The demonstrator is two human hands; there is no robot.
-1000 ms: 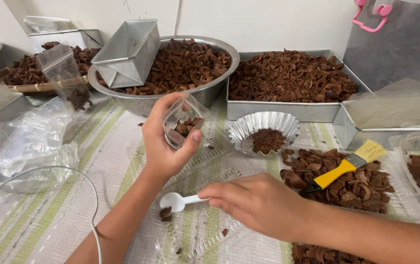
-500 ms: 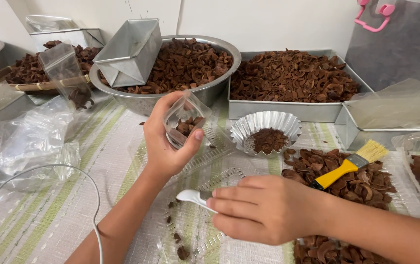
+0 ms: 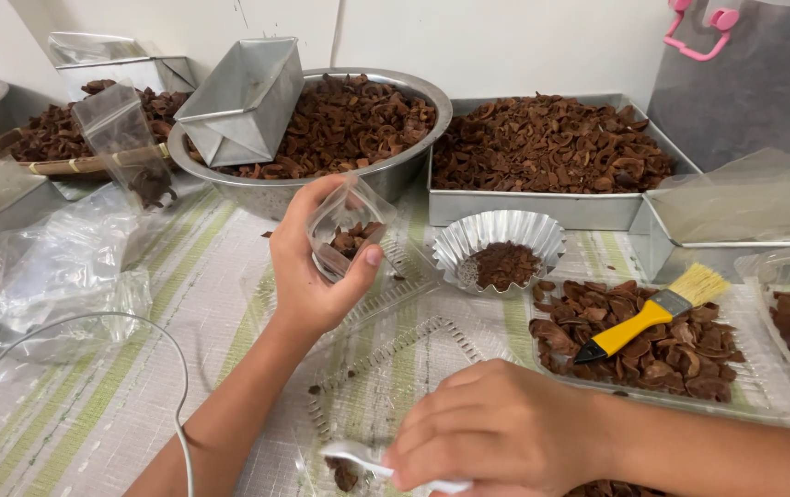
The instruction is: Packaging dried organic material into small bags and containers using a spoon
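Right hand (image 3: 496, 428) has dropped lower, clamped on the spoon (image 3: 358, 456). Left hand (image 3: 317, 267) grips the bag (image 3: 349, 235) — light, flimsy, crushable; hold its sides.

**Spoon drawn down toward the near edge**

The right hand (image 3: 496, 433) is now seen lower than before, closed over the handle of the white plastic spoon (image 3: 367, 457). The spoon's bowl is brought down to a brown shell piece (image 3: 346, 476) on the clear tray (image 3: 386, 368). The small clear bag (image 3: 344, 235) is tipped slightly further in the left hand (image 3: 312, 276).
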